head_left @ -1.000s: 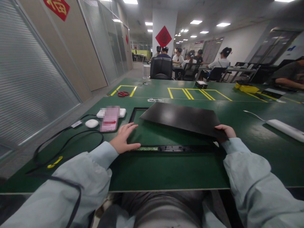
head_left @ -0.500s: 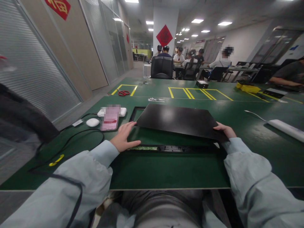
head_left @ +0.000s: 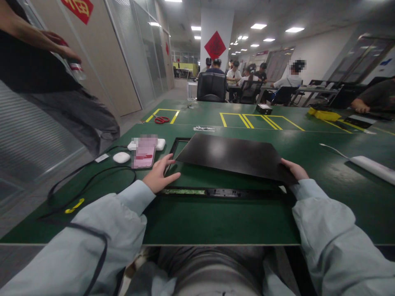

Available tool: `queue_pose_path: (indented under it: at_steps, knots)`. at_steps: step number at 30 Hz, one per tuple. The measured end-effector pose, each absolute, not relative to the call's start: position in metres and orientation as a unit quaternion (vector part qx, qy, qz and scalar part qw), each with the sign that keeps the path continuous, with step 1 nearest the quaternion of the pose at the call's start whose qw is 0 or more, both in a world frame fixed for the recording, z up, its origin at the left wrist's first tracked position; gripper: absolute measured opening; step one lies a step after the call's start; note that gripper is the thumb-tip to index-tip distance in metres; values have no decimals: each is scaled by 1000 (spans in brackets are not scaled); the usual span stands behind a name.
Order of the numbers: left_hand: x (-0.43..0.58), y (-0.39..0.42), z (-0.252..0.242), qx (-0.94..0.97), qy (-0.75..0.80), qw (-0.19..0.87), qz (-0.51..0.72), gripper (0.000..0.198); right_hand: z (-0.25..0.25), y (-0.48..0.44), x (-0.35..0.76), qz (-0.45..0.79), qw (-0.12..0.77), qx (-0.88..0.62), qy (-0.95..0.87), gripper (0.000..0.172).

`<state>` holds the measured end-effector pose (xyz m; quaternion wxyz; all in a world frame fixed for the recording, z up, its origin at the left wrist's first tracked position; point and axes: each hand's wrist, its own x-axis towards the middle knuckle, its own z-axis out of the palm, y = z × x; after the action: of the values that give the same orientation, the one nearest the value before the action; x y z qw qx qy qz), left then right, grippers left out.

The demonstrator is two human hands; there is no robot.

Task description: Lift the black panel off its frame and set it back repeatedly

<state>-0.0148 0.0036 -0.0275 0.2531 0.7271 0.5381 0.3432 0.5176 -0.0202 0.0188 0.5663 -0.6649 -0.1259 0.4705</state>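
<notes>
A black rectangular frame point(head_left: 222, 192) lies flat on the green table point(head_left: 216, 222) in front of me. Above it a thin black panel point(head_left: 231, 155) is held tilted, its near right corner gripped by my right hand point(head_left: 294, 169). My left hand point(head_left: 159, 174) lies flat with fingers spread on the frame's left side, just under the panel's left corner. A narrow green circuit strip point(head_left: 183, 191) shows along the frame's near edge.
A pink phone point(head_left: 143, 153), white cases point(head_left: 121, 157) and black cables point(head_left: 92, 181) lie to the left. Red scissors point(head_left: 161, 120) sit farther back. A white strip point(head_left: 372, 169) lies at right. A person point(head_left: 46, 82) passes at left; others sit beyond.
The black panel has come down and shifted left, closer over the frame. A person has walked into view at the left. My left hand has hardly moved.
</notes>
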Motion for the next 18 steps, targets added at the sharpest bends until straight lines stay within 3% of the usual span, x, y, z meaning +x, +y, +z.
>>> queue_pose_path:
  at_steps: [12, 18]
  knots:
    - [-9, -6, -5, 650, 513, 371, 419, 107, 22, -26, 512, 494, 575, -634, -150, 31]
    - [-8, -8, -3, 647, 490, 393, 433, 108, 16, -26, 519, 485, 565, -643, -179, 20]
